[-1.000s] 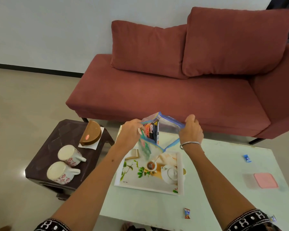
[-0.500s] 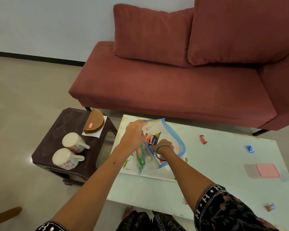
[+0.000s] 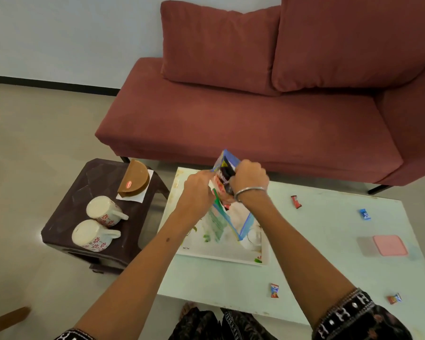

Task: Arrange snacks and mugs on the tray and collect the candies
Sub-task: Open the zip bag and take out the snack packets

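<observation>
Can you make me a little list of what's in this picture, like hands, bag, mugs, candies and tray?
left hand: pinching the bag's edge
right hand: gripping a dark snack packet at the bag's mouth
zip bag: clear, blue-edged, held over the tray
tray: on the pale table
mugs: two, on the dark stool
candies: four loose on the table

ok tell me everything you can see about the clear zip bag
The clear plastic zip bag with blue edging is held upright over the white floral tray, its lower end close to or on the tray. The left hand grips one side of its open mouth, and the right hand pulls a dark snack packet from the top. More packets, red and green, show through the thin, crinkled film.
</observation>
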Demonstrator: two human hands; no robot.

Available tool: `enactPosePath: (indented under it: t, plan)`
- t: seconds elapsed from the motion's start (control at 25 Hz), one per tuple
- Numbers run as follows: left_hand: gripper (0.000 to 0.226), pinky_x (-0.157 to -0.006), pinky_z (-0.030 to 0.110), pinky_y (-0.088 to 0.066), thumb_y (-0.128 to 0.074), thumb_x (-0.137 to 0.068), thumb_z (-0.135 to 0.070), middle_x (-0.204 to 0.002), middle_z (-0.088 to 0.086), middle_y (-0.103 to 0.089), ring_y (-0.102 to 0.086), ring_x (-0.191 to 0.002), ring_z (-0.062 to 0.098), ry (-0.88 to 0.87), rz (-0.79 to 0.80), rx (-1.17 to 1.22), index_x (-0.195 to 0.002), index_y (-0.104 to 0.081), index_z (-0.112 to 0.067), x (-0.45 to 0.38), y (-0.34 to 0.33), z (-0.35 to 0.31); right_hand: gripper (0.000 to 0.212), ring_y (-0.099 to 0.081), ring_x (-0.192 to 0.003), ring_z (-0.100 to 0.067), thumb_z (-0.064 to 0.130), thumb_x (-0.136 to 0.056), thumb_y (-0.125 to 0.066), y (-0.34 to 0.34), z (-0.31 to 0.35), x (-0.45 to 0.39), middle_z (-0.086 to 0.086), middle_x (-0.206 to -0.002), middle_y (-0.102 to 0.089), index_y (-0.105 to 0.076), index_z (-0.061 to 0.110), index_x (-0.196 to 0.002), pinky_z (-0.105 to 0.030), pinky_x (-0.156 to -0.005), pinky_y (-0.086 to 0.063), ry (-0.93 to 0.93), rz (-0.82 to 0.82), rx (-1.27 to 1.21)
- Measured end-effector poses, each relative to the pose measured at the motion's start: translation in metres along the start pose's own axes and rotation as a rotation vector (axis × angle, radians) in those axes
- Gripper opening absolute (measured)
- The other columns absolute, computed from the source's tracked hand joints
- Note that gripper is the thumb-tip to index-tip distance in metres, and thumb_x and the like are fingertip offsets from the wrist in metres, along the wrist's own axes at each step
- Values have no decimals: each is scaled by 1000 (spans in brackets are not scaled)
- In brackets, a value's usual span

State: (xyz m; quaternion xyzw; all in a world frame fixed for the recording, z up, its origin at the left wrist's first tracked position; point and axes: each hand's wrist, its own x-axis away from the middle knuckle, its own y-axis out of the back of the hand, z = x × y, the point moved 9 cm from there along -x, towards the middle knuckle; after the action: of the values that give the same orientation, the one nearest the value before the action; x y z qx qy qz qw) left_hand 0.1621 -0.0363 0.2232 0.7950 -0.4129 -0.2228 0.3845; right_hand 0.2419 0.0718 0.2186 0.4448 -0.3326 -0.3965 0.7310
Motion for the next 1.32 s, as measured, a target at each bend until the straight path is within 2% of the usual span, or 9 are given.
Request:
enactPosePath:
  t: [0.12,0.24,0.36,0.52,0.68,0.8,0.92,1.04,1.32]
  plan:
    - [48,-92,43,-48,-47,-75,13,-118,21,-64,-59,-105,39,18,-12,-71,-118,-60,-2,-12,-2,3,25,-60,-100,-41,19,-74,-66,94,-6,5,-20,-104,-66,-68,15,-99,-38,-80,-50,29,-176,-71]
    - [48,-85,44,-52,-45,-76,14,-116,21,-64,-64,-92,40,71,-17,-42,-120,-58,-2,-20,-6,7,19,-60,-96,-37,15,-73,-66,172,-36,15,-14,-96,-69,-61,21,-90,-34,-80,-45,19,-352,-202]
    - [47,-83,45,-52,-47,-77,13,-104,25,-66,-63,-88,42,87,-10,-15,-120,-58,-1,-20,-9,9,16,-59,-94,-36,6,-74,-61,198,-69,22,-9,-88,-69,-64,21,-78,-38,-86,-45,28,-425,-224]
    - [45,-96,39,-43,-47,-80,11,-120,20,-62,-57,-110,36,82,-35,-116,-122,-56,-1,-14,-9,19,24,-59,-96,-39,3,-79,-55,130,-130,-3,-16,-98,-70,-75,15,-84,-38,-88,-47,-121,-255,-126]
    - [44,-95,40,-45,-46,-79,15,-123,17,-62,-59,-110,34,64,-75,-110,-119,-58,1,1,-11,21,24,-61,-100,-36,7,-85,-52,0,-190,-25,-18,-106,-69,-73,6,-95,-38,-91,-51,-276,5,-87]
    - [43,-98,37,-44,-48,-78,15,-125,17,-60,-59,-111,31,87,-81,-123,-116,-62,1,12,-16,30,22,-64,-100,-31,7,-85,-56,-90,-223,-14,-14,-107,-71,-74,7,-97,-32,-94,-49,-318,190,-202]
    - [39,-96,39,-47,-48,-77,17,-122,20,-61,-61,-108,33,126,-97,-98,-109,-66,2,25,-19,40,21,-65,-99,-30,3,-80,-62,-149,-261,9,-15,-104,-72,-75,6,-95,-27,-89,-48,-416,297,-345]
    - [36,-95,38,-48,-49,-80,14,-122,20,-61,-61,-107,33,153,-66,-109,-108,-66,1,34,-29,45,21,-64,-100,-32,1,-77,-66,-182,-301,23,-15,-105,-72,-75,5,-96,-32,-91,-50,-520,378,-347]
    - [37,-93,27,-44,-49,-82,12,-121,16,-63,-62,-107,29,179,-14,-99,-115,-61,2,45,-50,47,22,-62,-101,-34,1,-83,-58,-181,-328,12,-17,-109,-69,-72,1,-101,-36,-88,-51,-580,406,-239]
